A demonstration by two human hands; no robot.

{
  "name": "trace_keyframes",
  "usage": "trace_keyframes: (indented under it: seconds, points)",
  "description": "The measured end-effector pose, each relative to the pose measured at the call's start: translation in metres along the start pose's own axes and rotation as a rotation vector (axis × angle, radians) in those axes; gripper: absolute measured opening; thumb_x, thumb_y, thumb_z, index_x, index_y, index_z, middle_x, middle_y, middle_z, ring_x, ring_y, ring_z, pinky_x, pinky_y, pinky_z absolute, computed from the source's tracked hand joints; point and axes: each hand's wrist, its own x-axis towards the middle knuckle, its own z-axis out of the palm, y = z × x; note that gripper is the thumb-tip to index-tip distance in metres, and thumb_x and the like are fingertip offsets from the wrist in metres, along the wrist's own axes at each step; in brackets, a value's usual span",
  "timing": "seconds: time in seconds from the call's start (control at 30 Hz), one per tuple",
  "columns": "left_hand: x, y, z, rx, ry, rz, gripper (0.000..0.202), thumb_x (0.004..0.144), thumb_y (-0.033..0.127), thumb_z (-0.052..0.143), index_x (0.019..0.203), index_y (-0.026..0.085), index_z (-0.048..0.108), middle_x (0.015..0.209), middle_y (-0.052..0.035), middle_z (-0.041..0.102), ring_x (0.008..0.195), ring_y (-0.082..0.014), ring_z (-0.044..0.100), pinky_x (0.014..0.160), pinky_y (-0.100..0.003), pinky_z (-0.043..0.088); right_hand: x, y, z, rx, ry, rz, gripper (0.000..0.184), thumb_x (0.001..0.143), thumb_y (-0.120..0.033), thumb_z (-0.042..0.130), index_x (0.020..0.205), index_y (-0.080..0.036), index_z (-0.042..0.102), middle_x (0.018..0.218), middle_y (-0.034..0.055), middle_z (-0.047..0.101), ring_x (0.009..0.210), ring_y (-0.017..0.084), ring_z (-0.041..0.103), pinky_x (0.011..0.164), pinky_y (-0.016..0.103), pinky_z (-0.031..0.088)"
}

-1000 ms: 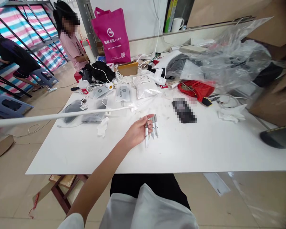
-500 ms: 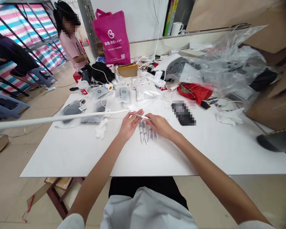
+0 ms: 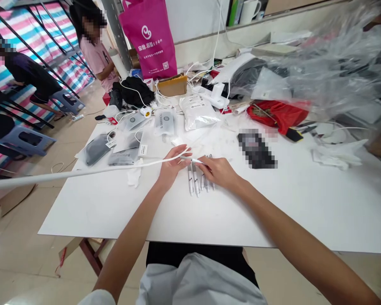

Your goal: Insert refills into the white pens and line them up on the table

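Observation:
Between my two hands, above the white table (image 3: 114, 212), is a slim white and grey pen (image 3: 195, 160). My left hand (image 3: 173, 166) grips its grey end with thumb and fingers. The fingers of my right hand (image 3: 217, 169) are closed on its white end. Just below, several white pens (image 3: 193, 182) lie side by side on the table, the right ones partly hidden by my right hand. A white cable (image 3: 114, 168) crosses in front of the camera and passes by my left fingers.
Bagged dark items (image 3: 98, 148) and a stuffed white packet (image 3: 198, 112) lie toward the back. A phone-like dark thing (image 3: 257, 148), blurred out, is on the right, near a red bag (image 3: 279, 116) and clear plastic (image 3: 330, 76). A pink bag (image 3: 149, 42) stands behind. Other people are at left.
The view has shifted a little, so the table's things sit differently in it. Both hands still hold the pen, which now tilts slightly differently.

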Motion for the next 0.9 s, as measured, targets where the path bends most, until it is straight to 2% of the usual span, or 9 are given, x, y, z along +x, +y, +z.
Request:
trace_keyframes:
  seconds: [0.07,0.17,0.27,0.33,0.43,0.5,0.7,0.83,0.9]
  points:
    - [0.0,0.0,0.001,0.012,0.021,-0.004,0.048,0.076,0.036,0.097,0.117,0.02,0.078,0.117,-0.0105,0.08,0.103,-0.0217,0.074,0.083,-0.032,0.059,0.001,0.001,-0.002,-0.013,0.015,0.002,0.044,0.114,-0.046,0.038,0.099,-0.018,0.068,0.07,0.0055,0.071,0.058,0.016,0.056,0.059,0.029,0.028]
    - [0.0,0.001,0.0,0.056,0.092,-0.014,0.045,0.074,0.037,0.098,0.11,0.019,0.079,0.098,-0.0061,0.079,0.079,-0.0147,0.07,0.07,-0.028,0.054,0.001,0.001,-0.004,-0.024,0.021,-0.003,0.044,0.114,-0.046,0.039,0.099,-0.018,0.069,0.069,0.0046,0.071,0.058,0.016,0.057,0.059,0.029,0.027]
    - [0.001,0.002,-0.002,0.041,0.018,-0.018,0.053,0.075,0.035,0.099,0.122,0.023,0.077,0.112,-0.0065,0.079,0.088,-0.0149,0.071,0.08,-0.028,0.056,0.001,0.002,-0.005,-0.03,0.03,0.013,0.043,0.114,-0.046,0.04,0.1,-0.018,0.07,0.07,0.0043,0.072,0.057,0.016,0.056,0.058,0.03,0.026]
    - [0.0,0.001,-0.003,0.034,-0.008,0.0,0.046,0.078,0.036,0.097,0.117,0.021,0.079,0.115,-0.0086,0.079,0.096,-0.0179,0.073,0.082,-0.03,0.057,0.002,0.002,-0.006,-0.024,0.038,0.03,0.041,0.114,-0.046,0.042,0.102,-0.018,0.07,0.072,0.0039,0.074,0.057,0.015,0.056,0.059,0.03,0.026]
    - [0.0,-0.001,-0.003,0.081,0.06,0.022,0.031,0.081,0.04,0.094,0.095,0.017,0.078,0.086,-0.0045,0.076,0.077,-0.0145,0.067,0.072,-0.029,0.054,0.003,0.001,-0.009,-0.002,0.036,0.031,0.042,0.115,-0.047,0.041,0.109,-0.02,0.072,0.079,0.0033,0.077,0.061,0.015,0.059,0.06,0.03,0.027]
    - [-0.001,-0.002,-0.002,0.088,0.094,0.014,0.031,0.083,0.042,0.092,0.086,0.017,0.074,0.075,-0.0014,0.07,0.069,-0.0122,0.062,0.067,-0.028,0.052,0.004,0.001,-0.012,0.012,0.033,0.014,0.044,0.117,-0.046,0.037,0.114,-0.021,0.072,0.087,0.0041,0.079,0.068,0.016,0.065,0.061,0.031,0.027]
    - [-0.001,-0.002,0.0,0.061,0.04,0.041,0.036,0.08,0.036,0.095,0.104,0.02,0.074,0.111,-0.0088,0.081,0.094,-0.0188,0.073,0.076,-0.03,0.057,0.005,0.003,-0.013,-0.042,0.032,-0.032,0.042,0.117,-0.044,0.034,0.122,-0.022,0.069,0.102,0.0066,0.077,0.074,0.017,0.065,0.06,0.031,0.029]
    - [-0.001,-0.005,-0.001,0.128,0.13,0.03,0.03,0.082,0.04,0.093,0.094,0.017,0.076,0.082,-0.0039,0.076,0.074,-0.0139,0.067,0.074,-0.029,0.055,0.006,0.004,-0.008,-0.065,0.022,0.001,0.034,0.116,-0.04,0.038,0.112,-0.018,0.065,0.095,0.0091,0.076,0.073,0.02,0.065,0.061,0.031,0.032]
    - [-0.002,-0.006,0.0,0.135,0.142,0.011,0.032,0.083,0.043,0.092,0.088,0.017,0.074,0.077,-0.0028,0.074,0.072,-0.0138,0.065,0.073,-0.029,0.054,0.006,0.003,-0.007,-0.064,0.003,0.032,0.031,0.115,-0.038,0.041,0.112,-0.018,0.063,0.087,0.0084,0.076,0.07,0.021,0.065,0.061,0.031,0.032]
